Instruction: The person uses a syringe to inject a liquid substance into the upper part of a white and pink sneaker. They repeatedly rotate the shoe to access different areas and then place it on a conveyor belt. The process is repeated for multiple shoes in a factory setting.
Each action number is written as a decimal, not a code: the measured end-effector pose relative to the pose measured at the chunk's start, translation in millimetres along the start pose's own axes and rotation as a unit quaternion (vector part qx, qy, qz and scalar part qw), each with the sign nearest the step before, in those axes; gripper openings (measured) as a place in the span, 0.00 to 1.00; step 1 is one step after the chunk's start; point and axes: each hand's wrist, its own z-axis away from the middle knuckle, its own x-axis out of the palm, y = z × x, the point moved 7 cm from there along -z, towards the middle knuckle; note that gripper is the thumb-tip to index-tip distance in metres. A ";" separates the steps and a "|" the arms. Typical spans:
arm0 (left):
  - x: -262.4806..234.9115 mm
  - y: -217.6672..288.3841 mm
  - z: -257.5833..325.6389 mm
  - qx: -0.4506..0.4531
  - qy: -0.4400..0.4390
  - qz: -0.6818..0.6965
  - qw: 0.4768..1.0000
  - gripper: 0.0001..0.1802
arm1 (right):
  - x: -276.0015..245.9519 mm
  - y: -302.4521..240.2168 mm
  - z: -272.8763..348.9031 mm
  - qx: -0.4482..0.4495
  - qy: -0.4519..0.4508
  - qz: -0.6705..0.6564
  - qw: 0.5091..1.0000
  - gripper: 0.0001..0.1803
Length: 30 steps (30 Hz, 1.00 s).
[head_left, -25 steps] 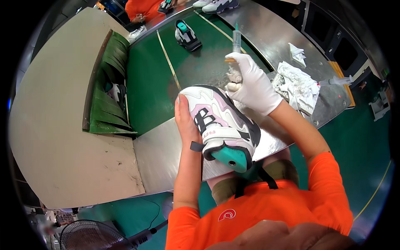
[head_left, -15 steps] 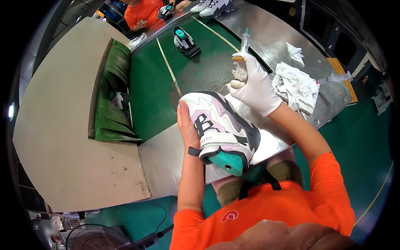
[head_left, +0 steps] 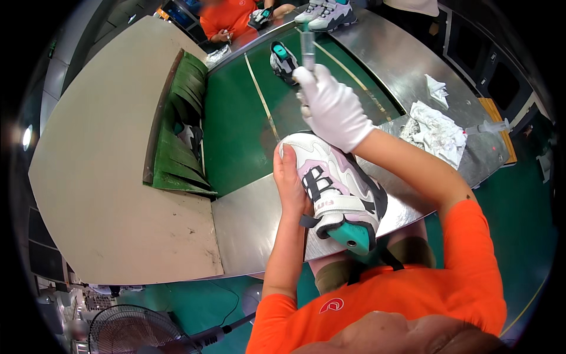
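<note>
Head view: bare left hand (head_left: 289,180) half-curled, holding the toe of the white-and-lilac shoe (head_left: 337,177), located over the metal table's (head_left: 244,215) near edge. Gloved right hand (head_left: 335,109) curled around a syringe (head_left: 308,49).

The right grip (head_left: 334,109) and syringe (head_left: 308,50) have swung left, nearer the held shoe (head_left: 339,177).

Shoe (head_left: 341,182) white, lilac, black; insert (head_left: 354,235) teal; glove (head_left: 335,110) white; blurred syringe (head_left: 308,50) perhaps clear grey.
</note>
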 end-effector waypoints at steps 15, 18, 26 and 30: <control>-174.4 84.5 -140.6 0.136 0.262 -0.013 0.955 0.23 | -130.3 88.9 172.3 0.178 -0.055 -0.073 0.980 0.40; -244.4 90.1 -132.7 0.117 0.431 -0.101 0.889 0.27 | -119.4 96.6 211.1 0.270 -0.077 -0.111 0.953 0.42; -282.4 134.1 -148.9 -0.066 0.253 -0.870 0.418 0.23 | -120.2 111.9 197.0 0.291 -0.063 -0.121 0.947 0.42; -103.9 132.1 -187.4 0.070 0.160 -0.860 0.480 0.22 | -114.8 125.7 208.3 0.342 -0.057 -0.138 0.928 0.42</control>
